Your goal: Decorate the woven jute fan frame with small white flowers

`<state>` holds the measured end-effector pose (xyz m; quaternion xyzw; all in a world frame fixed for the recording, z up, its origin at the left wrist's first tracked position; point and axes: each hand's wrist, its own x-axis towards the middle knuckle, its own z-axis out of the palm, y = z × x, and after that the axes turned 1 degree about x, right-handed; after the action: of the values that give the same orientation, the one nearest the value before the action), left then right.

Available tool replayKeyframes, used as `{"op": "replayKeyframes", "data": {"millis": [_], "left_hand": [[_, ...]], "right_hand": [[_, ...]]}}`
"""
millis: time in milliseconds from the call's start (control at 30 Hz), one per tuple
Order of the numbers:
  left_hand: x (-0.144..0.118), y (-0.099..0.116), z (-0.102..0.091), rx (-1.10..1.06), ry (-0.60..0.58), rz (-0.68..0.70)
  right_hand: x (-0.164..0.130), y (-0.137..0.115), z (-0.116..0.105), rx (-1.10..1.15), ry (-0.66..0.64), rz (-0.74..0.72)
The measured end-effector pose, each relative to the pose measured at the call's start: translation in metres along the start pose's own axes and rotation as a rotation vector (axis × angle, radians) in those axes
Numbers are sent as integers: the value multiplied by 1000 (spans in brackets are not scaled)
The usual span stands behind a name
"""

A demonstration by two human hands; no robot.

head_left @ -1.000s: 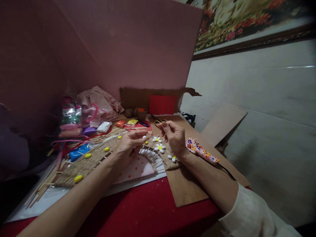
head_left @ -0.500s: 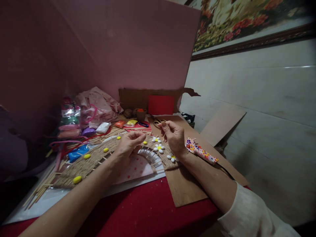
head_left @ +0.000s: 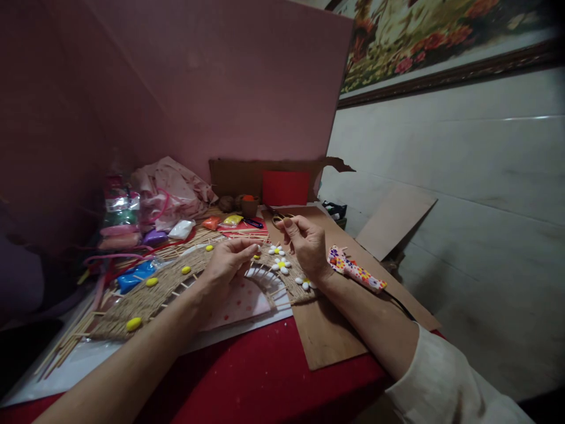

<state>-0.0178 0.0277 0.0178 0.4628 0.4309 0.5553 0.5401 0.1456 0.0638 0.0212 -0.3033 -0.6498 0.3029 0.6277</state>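
The left hand [head_left: 227, 262] lies palm down on the woven arch [head_left: 154, 291], its fingertips pinched on a small white petal [head_left: 257, 248] at the top of the arch. The right hand [head_left: 306, 241] is raised just beyond it, thumb and forefinger closed together; what they pinch is too small to tell. The arch, jute wound over wooden sticks [head_left: 66, 347], curves across the middle of the table [head_left: 265, 383], lying on a white sheet [head_left: 247, 324] over the red cloth. Yellow beads [head_left: 133, 323] dot its left arm, and white daisies [head_left: 281, 265] with yellow centres sit on its right arm, just below the right hand. A brown board [head_left: 326, 335] lies under the right forearm at the table's right edge, with a flowered cutter [head_left: 355, 270] on it just beside the wrist. Scissors [head_left: 277, 218] lie behind the right hand. Clay packets [head_left: 132, 277] and a pink bag [head_left: 170, 188] crowd the back left corner.
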Motion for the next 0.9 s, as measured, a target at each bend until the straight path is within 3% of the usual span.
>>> {"op": "replayKeyframes", "data": {"millis": [433,900], "left_hand": [[-1,0,5,19,-45,55],[-1,2,1,-28,-41,8]], "right_hand": [[1,4,1,-79,-45,-69],[1,3,1,-104,-69,-88]]}}
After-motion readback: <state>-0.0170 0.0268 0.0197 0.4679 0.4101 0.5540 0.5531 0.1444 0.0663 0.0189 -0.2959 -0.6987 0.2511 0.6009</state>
